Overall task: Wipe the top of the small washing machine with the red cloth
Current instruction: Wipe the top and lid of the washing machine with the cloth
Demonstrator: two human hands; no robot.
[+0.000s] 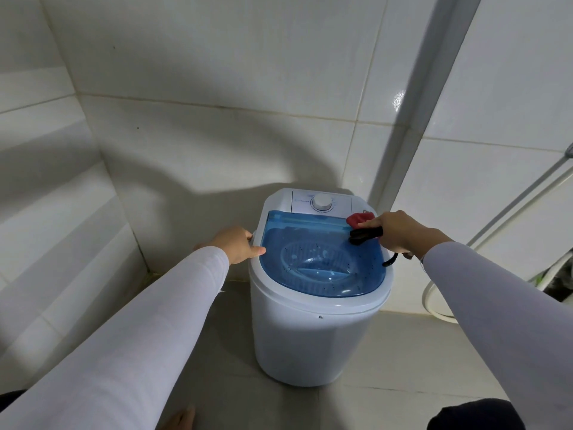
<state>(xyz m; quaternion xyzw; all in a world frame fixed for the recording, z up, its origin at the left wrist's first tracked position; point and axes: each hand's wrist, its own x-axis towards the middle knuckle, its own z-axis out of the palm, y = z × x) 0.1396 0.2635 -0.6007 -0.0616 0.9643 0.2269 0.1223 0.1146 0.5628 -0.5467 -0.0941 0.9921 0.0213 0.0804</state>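
Observation:
The small white washing machine (304,336) stands on the floor against the tiled wall, with a see-through blue lid (310,243) and a white dial (322,202) on its back panel. My left hand (235,247) grips the machine's left rim. My right hand (400,231) is at the lid's back right corner, closed on the red cloth (359,219). A black plug and cord (364,234) lie under the same hand on the lid; whether the fingers also grip them is unclear.
White tiled walls close in behind and on the left. A white pipe (415,119) runs up the wall behind the machine. A metal hose and a white hose (508,209) hang at the right. My knee (474,414) and foot show at the bottom.

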